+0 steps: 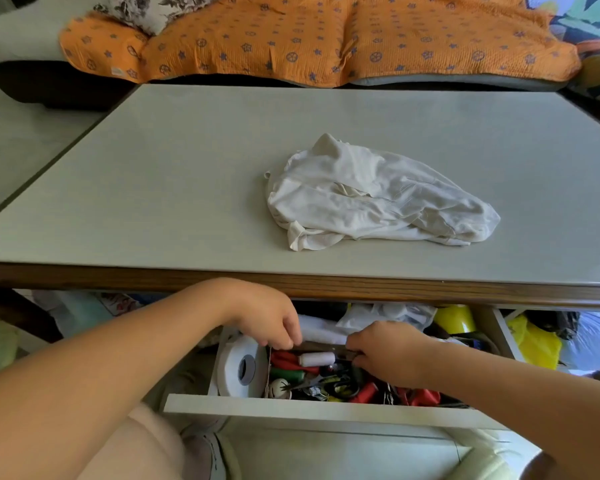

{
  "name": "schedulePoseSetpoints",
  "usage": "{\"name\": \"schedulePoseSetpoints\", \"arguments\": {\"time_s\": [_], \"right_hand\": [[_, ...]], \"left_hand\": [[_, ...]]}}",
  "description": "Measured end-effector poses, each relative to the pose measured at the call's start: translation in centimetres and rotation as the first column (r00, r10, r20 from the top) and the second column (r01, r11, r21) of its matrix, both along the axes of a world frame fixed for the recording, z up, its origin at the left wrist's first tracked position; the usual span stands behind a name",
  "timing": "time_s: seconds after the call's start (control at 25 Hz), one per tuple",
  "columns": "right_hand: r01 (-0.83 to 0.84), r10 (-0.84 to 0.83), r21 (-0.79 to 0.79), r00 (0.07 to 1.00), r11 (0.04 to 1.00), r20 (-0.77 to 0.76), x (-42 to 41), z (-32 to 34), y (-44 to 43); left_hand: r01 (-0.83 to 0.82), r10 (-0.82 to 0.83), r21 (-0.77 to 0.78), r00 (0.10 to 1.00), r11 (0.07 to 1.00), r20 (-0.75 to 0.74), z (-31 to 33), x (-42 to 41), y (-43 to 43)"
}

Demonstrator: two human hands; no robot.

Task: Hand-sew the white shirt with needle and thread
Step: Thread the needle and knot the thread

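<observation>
Both of your hands are down in the open drawer [326,410] under the front edge of the table [153,168]. Your left hand [271,323] reaches in from the left, its fingers [284,341] curled over the far left corner of a small box [268,368] and gripping the rim. Your right hand [385,351] comes in from the right, its fingers curled round the same far rim further along, so the box is held between your hands.

Inside the box lies a white spool of thread [316,359] on its side near the far wall, between your hands. Around it are red spools [366,393], a green spool [288,375] and a pair of scissors [340,386], all jumbled together. A thick roll of white tape [239,367] stands just left of the box, touching its side, and a yellow roll [454,320] sits at the back right of the drawer.

The white shirt [378,199] lies crumpled in a loose heap on the table top, right of centre and well apart from both hands — nothing touches it. Beyond the far edge of the table, an orange patterned cover [291,39] is spread over a seat.
</observation>
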State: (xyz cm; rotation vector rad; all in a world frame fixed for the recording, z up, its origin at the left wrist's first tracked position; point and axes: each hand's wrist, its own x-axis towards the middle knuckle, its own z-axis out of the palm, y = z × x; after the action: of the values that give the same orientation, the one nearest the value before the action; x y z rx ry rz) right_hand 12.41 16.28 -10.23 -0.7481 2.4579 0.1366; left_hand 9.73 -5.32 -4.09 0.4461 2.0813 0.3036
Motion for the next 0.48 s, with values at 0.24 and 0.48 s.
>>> {"name": "schedulePoseSetpoints", "arguments": {"time_s": [0.24,0.48], "right_hand": [[0.014,-0.008,-0.368,1.000,0.930,0.016,1.7,0.3,-1.0],[-0.358,0.194,-0.263,0.849,0.896,-0.492,3.5,1.4,-1.0]], "left_hand": [[-0.171,0.160,0.129,0.983,0.977,0.086,1.1,-0.7,-0.1],[-0.268,0.252,0.307,0.963,0.913,0.091,3.9,-1.2,-0.1]]}}
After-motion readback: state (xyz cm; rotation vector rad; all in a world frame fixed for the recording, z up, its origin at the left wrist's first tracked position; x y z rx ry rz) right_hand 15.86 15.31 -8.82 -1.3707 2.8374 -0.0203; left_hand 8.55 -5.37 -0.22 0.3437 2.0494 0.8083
